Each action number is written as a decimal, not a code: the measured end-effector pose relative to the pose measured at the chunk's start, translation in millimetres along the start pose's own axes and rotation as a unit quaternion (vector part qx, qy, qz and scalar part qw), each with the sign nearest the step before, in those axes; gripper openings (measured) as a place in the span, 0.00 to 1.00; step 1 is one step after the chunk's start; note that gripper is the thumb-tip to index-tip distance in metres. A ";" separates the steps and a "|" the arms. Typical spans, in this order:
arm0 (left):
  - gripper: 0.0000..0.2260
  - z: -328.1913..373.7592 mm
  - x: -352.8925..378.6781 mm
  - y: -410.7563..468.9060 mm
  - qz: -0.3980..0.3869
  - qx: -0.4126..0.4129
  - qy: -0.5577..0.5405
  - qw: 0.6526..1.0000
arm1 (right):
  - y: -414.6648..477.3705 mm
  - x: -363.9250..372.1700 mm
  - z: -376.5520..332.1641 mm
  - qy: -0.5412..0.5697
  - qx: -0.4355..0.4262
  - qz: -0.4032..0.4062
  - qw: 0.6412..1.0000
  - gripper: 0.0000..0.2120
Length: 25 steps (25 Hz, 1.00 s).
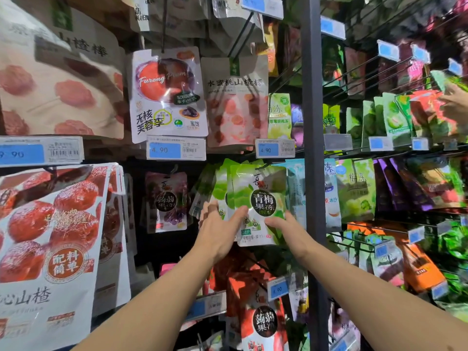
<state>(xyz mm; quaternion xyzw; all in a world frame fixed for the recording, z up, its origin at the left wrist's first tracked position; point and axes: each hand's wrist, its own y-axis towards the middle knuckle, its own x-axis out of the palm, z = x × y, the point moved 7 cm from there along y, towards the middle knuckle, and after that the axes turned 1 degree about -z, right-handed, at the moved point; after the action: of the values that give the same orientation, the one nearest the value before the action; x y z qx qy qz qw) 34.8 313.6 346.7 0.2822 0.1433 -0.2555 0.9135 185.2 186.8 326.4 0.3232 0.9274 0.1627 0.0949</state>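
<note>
1. Two bare forearms reach forward from the bottom edge towards a shop wall of hanging snack pouches.
2. The left hand (222, 230) has its fingers straight and slightly spread beside the left edge of the green plum jelly pouch (260, 196), with the thumb lying on its front.
3. The right hand (287, 230) lays its thumb on the pouch's lower right front. Its fingers are hidden behind the pouch, so I cannot tell how they lie.
4. The pouch hangs at the front of a row of like pouches, just left of a dark metal upright (314, 122).
5. Large hawthorn bags (50, 236) hang close by on the left. A purple konjac jelly pouch (166, 201) hangs between them and the green row.
6. A red konjac jelly pouch (263, 323) hangs below.
7. Above are a blue price tag (174, 148) and a Furong plum pouch (166, 95).
8. Far right, another person's hand (455, 105) touches the packets there.
</note>
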 end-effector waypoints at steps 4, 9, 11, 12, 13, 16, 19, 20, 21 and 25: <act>0.48 -8.2 15.9 -8.5 -0.045 -0.016 0.011 0.999 | 0.1 -1.2 0.9 -0.002 -0.011 0.000 1.000 0.28; 0.45 -3.0 31.0 -15.1 -0.075 -0.002 -0.002 0.997 | -0.4 -1.6 1.1 0.002 -0.009 0.002 1.000 0.20; 0.44 -6.1 28.5 -13.9 -0.082 0.009 0.021 0.996 | 2.9 -2.0 3.0 -0.019 -0.019 -0.003 1.000 0.30; 0.44 -8.0 25.4 -12.1 -0.080 0.011 0.035 0.996 | 4.8 -4.0 4.9 -0.025 -0.025 -0.007 0.999 0.33; 0.44 -8.9 22.3 -10.0 -0.074 0.014 0.049 0.996 | 1.0 -3.2 1.0 -0.031 -0.030 -0.007 0.999 0.37; 0.45 -9.4 12.3 -12.4 -0.036 0.017 0.058 0.998 | -12.0 -0.3 -5.9 -0.027 -0.030 0.006 0.999 0.41; 0.40 -0.6 2.3 -27.5 0.015 0.046 0.056 0.997 | -29.9 -2.6 -3.9 -0.019 -0.024 0.031 0.999 0.47; 0.38 4.1 -2.0 -34.5 0.040 0.064 0.063 0.995 | -38.9 -2.9 -4.0 -0.017 -0.018 0.041 0.999 0.51; 0.35 9.0 -5.3 -43.5 0.061 0.080 0.066 0.993 | -48.2 -5.7 -2.2 -0.020 -0.012 0.055 0.998 0.55; 0.23 23.6 3.3 -102.3 0.085 0.135 0.043 0.986 | -99.4 -18.2 8.3 -0.044 0.032 0.093 0.994 0.51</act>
<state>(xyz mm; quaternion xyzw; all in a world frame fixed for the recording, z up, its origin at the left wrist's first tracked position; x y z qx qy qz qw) -15.7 225.7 318.9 0.4246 0.1219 -0.1820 0.8785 145.1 104.0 283.8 0.4181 0.8928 0.1269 0.1094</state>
